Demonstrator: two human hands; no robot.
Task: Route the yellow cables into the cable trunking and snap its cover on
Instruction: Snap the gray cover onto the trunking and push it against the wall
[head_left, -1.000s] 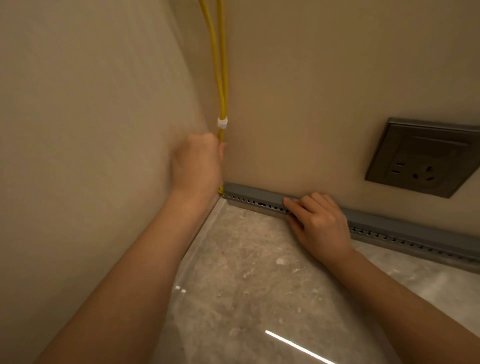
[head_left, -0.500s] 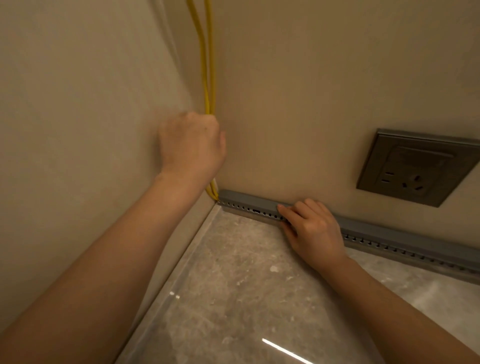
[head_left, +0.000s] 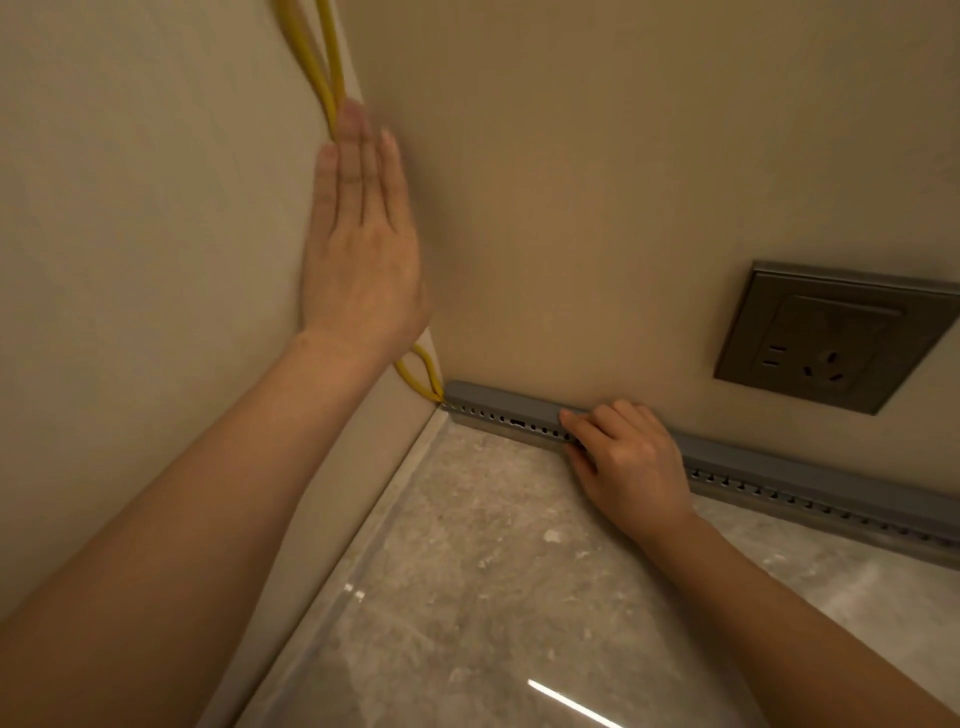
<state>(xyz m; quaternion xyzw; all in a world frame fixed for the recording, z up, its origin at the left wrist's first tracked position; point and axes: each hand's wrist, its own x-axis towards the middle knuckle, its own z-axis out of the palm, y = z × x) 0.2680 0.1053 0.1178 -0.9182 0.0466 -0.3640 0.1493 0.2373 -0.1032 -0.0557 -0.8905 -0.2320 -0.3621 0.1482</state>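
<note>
The left hand (head_left: 361, 260) lies flat in the wall corner at 11 o'clock, its fingers (head_left: 358, 156) straight and pressed together, holding nothing; the fingertips lie over the yellow cables (head_left: 327, 78). The picture does not show whether the palm presses them to the wall. The cables run up out of view at 12 o'clock, vanish behind the hand, and show again as a small loop below the wrist, entering the left end of the grey trunking (head_left: 498, 408) at the corner. The trunking runs along the foot of the back wall toward 4 o'clock, where the picture edge cuts it off. The right hand (head_left: 628, 462) rests on it at centre, fingers curled together over its top and slotted front. A wall socket (head_left: 831, 338) sits at 3 o'clock. The left fingertips are blurred.
</note>
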